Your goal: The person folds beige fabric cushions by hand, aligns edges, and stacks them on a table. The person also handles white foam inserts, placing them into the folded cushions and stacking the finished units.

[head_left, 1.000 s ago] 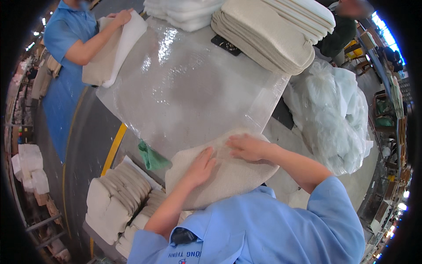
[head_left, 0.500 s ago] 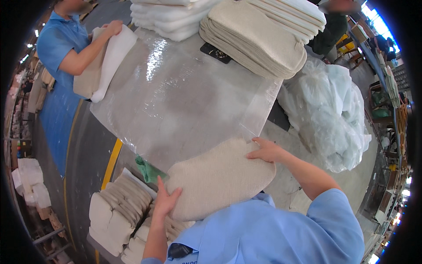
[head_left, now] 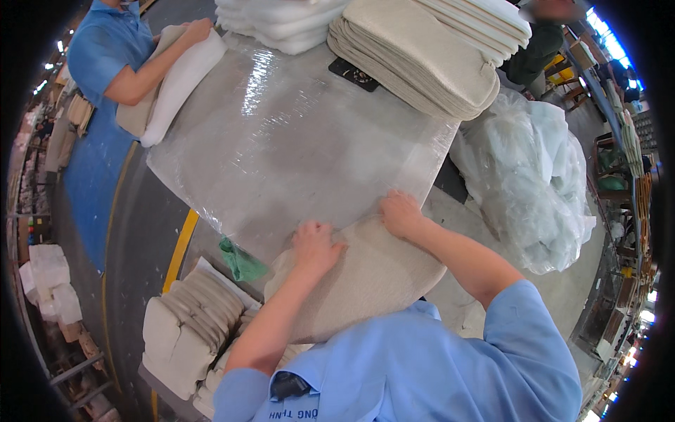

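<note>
An oblong beige fabric cover [head_left: 373, 274] lies across the near edge of the table, its near side against my blue shirt. My left hand [head_left: 316, 247] is at the cover's far left edge, fingers curled down and thumb out to the side; slight blur softens it. At the far right edge my right hand [head_left: 402, 213] has its fingers bent closed over the fabric. Part of the cover is hidden under my left forearm. Clear plastic sheeting [head_left: 281, 155] spreads over the tabletop just beyond both hands.
A stack of beige covers [head_left: 415, 56] and white padding [head_left: 281, 24] stand at the far side. Bundled clear plastic [head_left: 527, 190] bulges at right. Folded beige pieces [head_left: 190, 323] and a green cloth [head_left: 240, 260] are at near left. A co-worker [head_left: 112, 56] handles a beige-and-white piece.
My left hand has moved right and away from me, from the cover's left end to its far edge. The right hand has shifted left and farther off along that edge.
</note>
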`<state>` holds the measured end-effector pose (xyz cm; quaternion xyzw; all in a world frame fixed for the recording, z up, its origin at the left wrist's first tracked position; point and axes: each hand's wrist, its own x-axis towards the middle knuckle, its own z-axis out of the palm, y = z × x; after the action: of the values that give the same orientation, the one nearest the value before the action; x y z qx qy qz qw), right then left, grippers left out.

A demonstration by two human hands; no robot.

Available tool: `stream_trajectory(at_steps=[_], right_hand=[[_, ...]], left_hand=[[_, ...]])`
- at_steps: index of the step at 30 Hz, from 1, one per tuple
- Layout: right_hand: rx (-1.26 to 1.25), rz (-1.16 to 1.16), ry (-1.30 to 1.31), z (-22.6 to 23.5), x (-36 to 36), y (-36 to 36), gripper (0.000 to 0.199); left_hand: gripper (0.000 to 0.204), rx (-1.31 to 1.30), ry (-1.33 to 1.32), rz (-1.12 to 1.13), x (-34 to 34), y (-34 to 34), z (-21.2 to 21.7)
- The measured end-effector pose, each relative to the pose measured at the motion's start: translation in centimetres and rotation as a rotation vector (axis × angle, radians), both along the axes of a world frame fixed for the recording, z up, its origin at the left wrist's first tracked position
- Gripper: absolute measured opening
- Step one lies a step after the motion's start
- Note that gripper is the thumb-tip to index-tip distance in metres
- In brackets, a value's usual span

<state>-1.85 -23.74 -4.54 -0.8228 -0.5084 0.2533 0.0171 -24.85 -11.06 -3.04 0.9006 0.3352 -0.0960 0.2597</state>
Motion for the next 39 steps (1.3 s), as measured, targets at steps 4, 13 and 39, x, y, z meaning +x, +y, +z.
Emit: stream_trajectory(at_steps=[4, 13, 39], right_hand=[[0.204, -0.107, 0.192, -0.5, 0.1, -1.2, 0.012], [-0.118, -0.150, 0.271, 1.8, -0.5, 1.9, 0.021], [0.206, -0.468, 0.352, -2.3, -2.9, 3.1, 0.021]], left_hand=[[0.040, -0.071, 0.052, 0.042, 4.1, -1.6, -0.4], [0.032, -0.052, -0.107, 0.068, 4.5, -0.8, -2.6], [0.029, 0.109, -0.090, 0.143, -2.9, 5.6, -4.7]])
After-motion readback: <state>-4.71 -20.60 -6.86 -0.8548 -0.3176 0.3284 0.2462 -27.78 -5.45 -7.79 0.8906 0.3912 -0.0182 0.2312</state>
